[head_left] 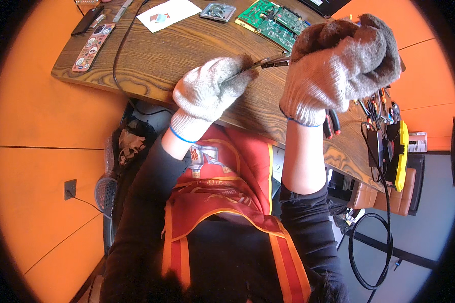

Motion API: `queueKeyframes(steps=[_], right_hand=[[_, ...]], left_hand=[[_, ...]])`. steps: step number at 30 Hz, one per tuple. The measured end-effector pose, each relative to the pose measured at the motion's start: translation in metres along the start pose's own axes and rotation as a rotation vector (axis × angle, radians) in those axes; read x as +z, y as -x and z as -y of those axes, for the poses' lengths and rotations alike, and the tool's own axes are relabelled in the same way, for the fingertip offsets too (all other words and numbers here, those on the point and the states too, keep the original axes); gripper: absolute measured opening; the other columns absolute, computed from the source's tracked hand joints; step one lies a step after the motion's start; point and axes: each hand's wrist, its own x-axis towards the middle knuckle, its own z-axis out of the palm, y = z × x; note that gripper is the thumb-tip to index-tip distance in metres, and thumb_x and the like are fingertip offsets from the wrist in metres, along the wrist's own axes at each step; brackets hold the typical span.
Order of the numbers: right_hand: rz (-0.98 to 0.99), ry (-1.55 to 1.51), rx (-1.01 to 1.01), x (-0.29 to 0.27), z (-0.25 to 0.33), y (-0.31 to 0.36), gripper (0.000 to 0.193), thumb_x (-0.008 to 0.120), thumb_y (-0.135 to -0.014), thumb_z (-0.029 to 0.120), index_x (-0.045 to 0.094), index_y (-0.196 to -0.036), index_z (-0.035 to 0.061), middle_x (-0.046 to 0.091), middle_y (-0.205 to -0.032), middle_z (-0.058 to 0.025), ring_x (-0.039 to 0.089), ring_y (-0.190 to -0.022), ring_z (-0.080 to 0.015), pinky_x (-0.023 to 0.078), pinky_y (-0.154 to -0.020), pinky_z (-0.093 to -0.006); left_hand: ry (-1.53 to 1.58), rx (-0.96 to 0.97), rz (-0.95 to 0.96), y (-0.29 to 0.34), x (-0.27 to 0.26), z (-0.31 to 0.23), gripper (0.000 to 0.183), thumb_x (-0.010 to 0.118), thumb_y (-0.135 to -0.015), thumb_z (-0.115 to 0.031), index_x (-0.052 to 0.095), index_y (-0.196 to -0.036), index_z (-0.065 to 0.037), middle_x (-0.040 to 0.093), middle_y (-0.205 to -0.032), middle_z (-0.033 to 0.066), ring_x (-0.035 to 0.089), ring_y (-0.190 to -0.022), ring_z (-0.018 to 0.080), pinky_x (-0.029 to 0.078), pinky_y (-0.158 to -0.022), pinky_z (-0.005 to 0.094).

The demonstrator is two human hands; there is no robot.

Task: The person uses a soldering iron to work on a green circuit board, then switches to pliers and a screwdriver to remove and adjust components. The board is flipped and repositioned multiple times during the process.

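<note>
Both my hands wear grey knitted work gloves. My left hand [210, 91] pinches the end of a thin dark metal tool [270, 62] over the wooden table [162, 60]. My right hand [338, 65] is raised close to the camera, its fingers curled into a fist around the tool's other end, which the glove hides. A green circuit board [275, 21] lies on the table just beyond the hands.
A small metal part [218, 11] and a white card [168, 14] lie at the table's far side. A black cable [117, 55], a decorated phone [92, 47] and a dark phone [87, 20] lie left. Red-handled pliers [331, 124] and a yellow-black device [400, 154] sit right.
</note>
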Motion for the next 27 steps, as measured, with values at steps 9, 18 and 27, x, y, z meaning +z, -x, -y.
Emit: queueKeyframes(steps=[9, 18, 27], right_hand=[[-0.162, 0.058, -0.105, -0.009, -0.01, 0.02, 0.014, 0.059, -0.091, 0.015, 0.054, -0.099, 0.0056, 0.057, -0.089, -0.0062, 0.055, -0.069, -0.0159, 0.046, -0.066, -0.0298], [0.112, 0.084, -0.205, 0.036, -0.062, -0.019, 0.015, 0.06, -0.092, 0.017, 0.053, -0.102, 0.0077, 0.058, -0.079, -0.0067, 0.054, -0.056, -0.0151, 0.044, -0.052, -0.03], [0.199, -0.075, 0.028, 0.071, -0.035, -0.048, 0.009, 0.055, -0.097, 0.015, 0.054, -0.106, 0.0129, 0.056, -0.074, -0.001, 0.044, -0.046, -0.0078, 0.035, -0.038, -0.0221]], left_hand=[[-0.12, 0.131, 0.017, 0.0, 0.016, 0.016, 0.03, 0.071, -0.082, -0.016, 0.065, -0.11, -0.011, 0.069, -0.095, 0.0072, 0.067, -0.077, 0.0266, 0.055, -0.066, 0.0361], [0.283, -0.161, -0.069, -0.018, 0.01, 0.035, 0.026, 0.064, -0.091, -0.021, 0.07, -0.103, 0.002, 0.072, -0.096, 0.0128, 0.069, -0.087, 0.0197, 0.054, -0.079, 0.0294], [0.303, -0.314, -0.125, -0.039, -0.009, 0.018, 0.029, 0.064, -0.091, -0.025, 0.07, -0.103, 0.0, 0.072, -0.09, 0.0139, 0.068, -0.079, 0.0211, 0.053, -0.073, 0.0316]])
